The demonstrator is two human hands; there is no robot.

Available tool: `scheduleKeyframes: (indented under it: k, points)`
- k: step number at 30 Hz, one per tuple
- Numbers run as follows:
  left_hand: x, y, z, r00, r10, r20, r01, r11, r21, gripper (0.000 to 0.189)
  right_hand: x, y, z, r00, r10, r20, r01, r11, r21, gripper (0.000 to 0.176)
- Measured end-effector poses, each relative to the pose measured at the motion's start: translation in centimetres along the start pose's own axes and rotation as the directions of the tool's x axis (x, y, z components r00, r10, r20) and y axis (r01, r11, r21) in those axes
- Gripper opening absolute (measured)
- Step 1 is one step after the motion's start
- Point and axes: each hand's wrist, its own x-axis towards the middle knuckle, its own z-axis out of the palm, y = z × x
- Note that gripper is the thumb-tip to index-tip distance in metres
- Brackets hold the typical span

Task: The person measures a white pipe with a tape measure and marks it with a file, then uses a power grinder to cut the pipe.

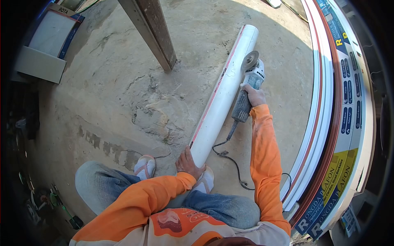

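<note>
Left hand point(188, 163) clasps the near end of a stiff, probably light, roll-prone PVC pipe point(221, 96); right hand point(254, 95) grips an angle grinder point(242, 107).

The dusty concrete floor point(123, 82) bears a white pipe point(221, 98), a black cord point(235, 167) and stacked ceiling panels point(328, 102).

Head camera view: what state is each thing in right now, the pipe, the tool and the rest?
white pipe: lying flat on the concrete floor, near end gripped by the left hand.
angle grinder: gripped by the right hand, disc at the pipe's side; cannot tell if it is spinning.
cord: loose, snaking over the floor.
ceiling panels: stacked flat.
</note>
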Motion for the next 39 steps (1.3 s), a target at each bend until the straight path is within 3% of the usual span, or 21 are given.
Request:
scheduleKeyframes:
  k: [39]
  points:
    - [-0.2,-0.1,0.0,1.0,0.009,0.009,-0.009,1.0,-0.021,0.109,-4.7,1.9,0.5,0.999,-0.009,0.049,0.004,0.995,0.101,0.044]
